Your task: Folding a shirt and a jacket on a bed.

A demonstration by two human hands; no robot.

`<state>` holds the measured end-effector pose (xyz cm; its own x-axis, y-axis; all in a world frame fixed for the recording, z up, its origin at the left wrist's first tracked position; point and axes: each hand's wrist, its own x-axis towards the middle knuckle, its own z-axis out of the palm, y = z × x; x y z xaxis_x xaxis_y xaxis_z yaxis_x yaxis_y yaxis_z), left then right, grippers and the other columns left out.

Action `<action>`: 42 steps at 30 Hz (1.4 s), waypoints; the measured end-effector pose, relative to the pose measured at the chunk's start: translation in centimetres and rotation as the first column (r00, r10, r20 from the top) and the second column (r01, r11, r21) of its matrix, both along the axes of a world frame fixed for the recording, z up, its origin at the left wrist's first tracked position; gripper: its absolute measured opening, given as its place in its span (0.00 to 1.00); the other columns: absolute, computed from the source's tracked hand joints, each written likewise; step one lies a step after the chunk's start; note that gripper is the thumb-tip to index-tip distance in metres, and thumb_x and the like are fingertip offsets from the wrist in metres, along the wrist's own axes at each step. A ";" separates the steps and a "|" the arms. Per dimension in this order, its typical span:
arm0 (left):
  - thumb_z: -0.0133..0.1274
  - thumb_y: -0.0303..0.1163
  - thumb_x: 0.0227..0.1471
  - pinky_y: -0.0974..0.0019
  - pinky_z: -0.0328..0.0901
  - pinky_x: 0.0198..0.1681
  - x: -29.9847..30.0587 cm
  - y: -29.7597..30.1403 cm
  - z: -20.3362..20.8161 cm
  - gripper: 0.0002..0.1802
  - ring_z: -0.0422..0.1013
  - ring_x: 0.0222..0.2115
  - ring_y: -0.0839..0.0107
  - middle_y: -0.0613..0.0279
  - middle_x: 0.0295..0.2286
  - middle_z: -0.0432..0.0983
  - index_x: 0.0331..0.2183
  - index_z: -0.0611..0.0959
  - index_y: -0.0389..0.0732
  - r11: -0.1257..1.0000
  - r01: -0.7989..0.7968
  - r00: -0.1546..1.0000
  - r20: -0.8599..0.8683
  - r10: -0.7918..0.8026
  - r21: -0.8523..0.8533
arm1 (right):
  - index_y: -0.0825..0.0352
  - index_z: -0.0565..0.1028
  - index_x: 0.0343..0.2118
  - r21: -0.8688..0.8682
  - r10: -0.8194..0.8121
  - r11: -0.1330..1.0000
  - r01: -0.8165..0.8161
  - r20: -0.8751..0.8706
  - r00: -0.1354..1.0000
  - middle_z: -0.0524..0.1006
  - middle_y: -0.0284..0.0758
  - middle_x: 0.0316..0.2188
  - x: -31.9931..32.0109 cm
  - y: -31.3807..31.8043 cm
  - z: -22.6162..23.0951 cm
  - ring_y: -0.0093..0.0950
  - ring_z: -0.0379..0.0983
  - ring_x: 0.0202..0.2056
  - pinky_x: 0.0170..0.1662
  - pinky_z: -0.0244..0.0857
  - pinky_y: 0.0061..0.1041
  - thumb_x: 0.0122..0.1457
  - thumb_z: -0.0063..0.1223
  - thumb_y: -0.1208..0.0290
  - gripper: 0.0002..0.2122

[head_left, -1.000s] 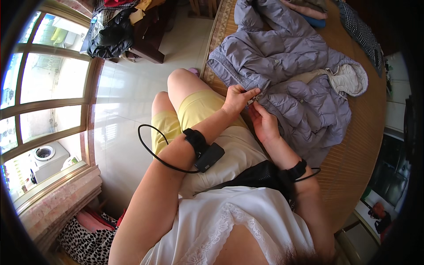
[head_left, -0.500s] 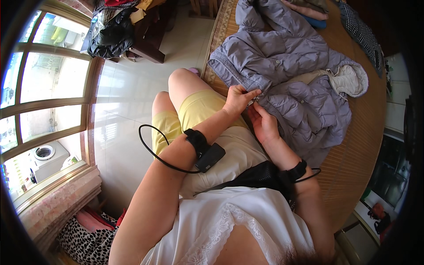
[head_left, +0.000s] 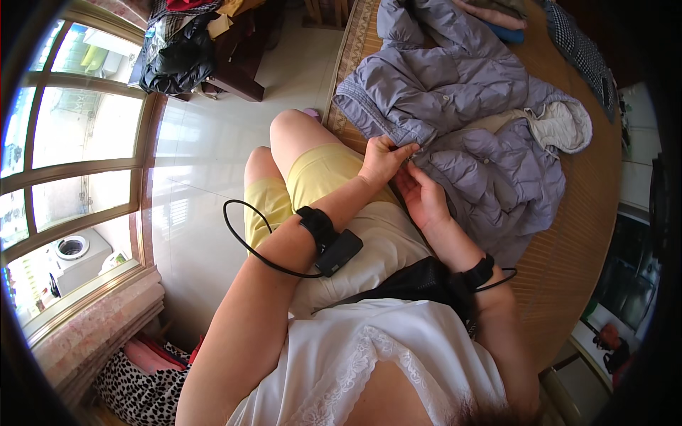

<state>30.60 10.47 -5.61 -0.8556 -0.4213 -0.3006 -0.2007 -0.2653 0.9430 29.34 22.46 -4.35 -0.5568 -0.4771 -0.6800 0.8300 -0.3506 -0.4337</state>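
Observation:
A puffy lavender-grey jacket (head_left: 462, 92) lies spread out on the bed beside my legs, its pale lining showing at the right. My left hand (head_left: 382, 160) pinches the jacket's near edge between thumb and fingers. Close against it, my right hand (head_left: 426, 199) has its thumb and fingertips closed on the same edge, palm partly turned up. A small dark piece sits between the fingertips, too tiny and covered to make out; it may be part of the zipper.
The bed's woven mat (head_left: 561, 263) reaches to the right. Folded clothes (head_left: 497, 15) and a checked garment (head_left: 579, 53) lie at its far end. Beyond the tiled floor (head_left: 206, 156), a dark wooden bench (head_left: 245, 74) carries piled clothes. Windows (head_left: 85, 128) line the left.
The shiny small piece between my fingertips now shows less. My right hand has shifted slightly up and left; my left hand and the jacket stay almost the same.

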 end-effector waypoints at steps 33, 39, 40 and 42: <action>0.60 0.35 0.37 0.73 0.59 0.21 0.3 -1.2 -0.7 0.14 0.66 0.18 0.77 0.63 0.16 0.72 0.19 0.78 0.32 0.986 0.128 0.966 0.211 -0.148 0.106 | 0.69 0.72 0.34 0.118 -0.056 0.991 0.064 -0.065 0.996 0.73 0.33 0.32 -0.3 0.6 -0.9 0.23 0.69 0.35 0.41 0.62 0.22 0.51 0.51 0.75 0.07; 0.59 0.34 0.36 0.73 0.58 0.20 0.3 -1.7 -0.7 0.13 0.64 0.16 0.77 0.64 0.15 0.71 0.19 0.79 0.32 0.967 0.255 0.927 0.287 -0.240 -0.014 | 0.67 0.73 0.31 0.177 -0.065 0.981 0.081 -0.094 0.993 0.74 0.32 0.30 -1.0 1.1 -1.0 0.23 0.70 0.33 0.40 0.62 0.22 0.50 0.52 0.75 0.06; 0.59 0.34 0.36 0.73 0.58 0.20 0.3 -1.7 -0.6 0.13 0.64 0.16 0.77 0.64 0.15 0.71 0.18 0.79 0.32 0.966 0.258 0.931 0.264 -0.252 0.014 | 0.66 0.73 0.31 0.183 -0.061 0.980 0.079 -0.101 0.993 0.74 0.31 0.29 -1.2 1.1 -1.0 0.23 0.70 0.33 0.40 0.63 0.22 0.50 0.52 0.75 0.05; 0.59 0.34 0.36 0.73 0.58 0.21 0.4 -1.9 -0.4 0.13 0.64 0.16 0.77 0.64 0.14 0.71 0.18 0.79 0.33 0.964 0.264 0.933 0.242 -0.266 0.044 | 0.66 0.73 0.30 0.192 -0.059 0.978 0.079 -0.106 0.993 0.74 0.31 0.29 -1.2 1.1 -1.1 0.23 0.70 0.33 0.39 0.63 0.23 0.49 0.53 0.75 0.05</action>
